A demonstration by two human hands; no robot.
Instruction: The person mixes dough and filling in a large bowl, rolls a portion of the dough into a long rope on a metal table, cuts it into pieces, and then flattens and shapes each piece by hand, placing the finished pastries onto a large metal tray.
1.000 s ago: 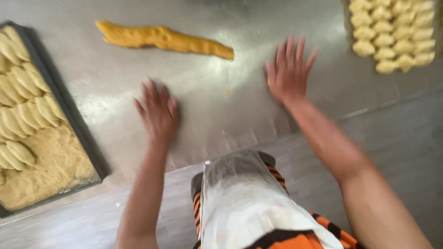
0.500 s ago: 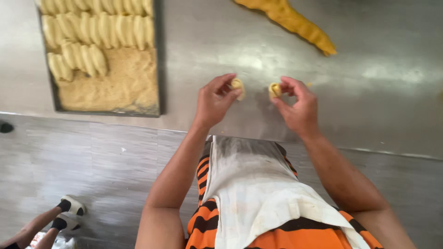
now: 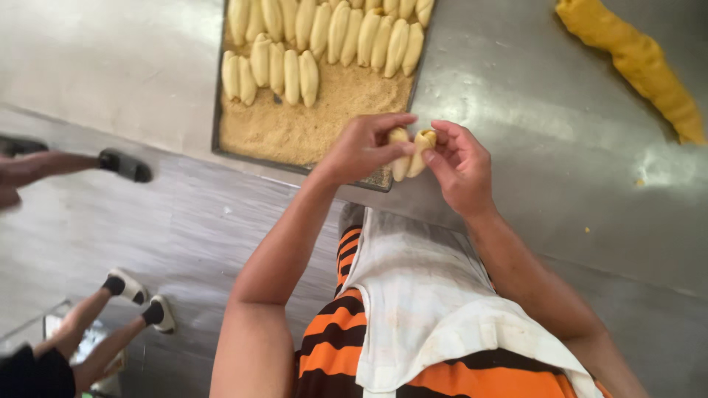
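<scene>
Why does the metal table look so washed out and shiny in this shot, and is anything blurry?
Head view: soft daylight glares off the steel table, paling it around the orange dough roll. The left hand and right hand, each holding a dough piece, look fairly sharp; the crumb tray is clear. The feet at the left edge are slightly soft, and lines bend near the frame edges.

The scene is lit brightly and evenly from above. Pale glare is thrown off the steel tabletop (image 3: 531, 125), strongest at upper left. Soft shadows are cast under the hands (image 3: 413, 151). Slight motion blur is seen at the left edge, where feet are smeared
</scene>
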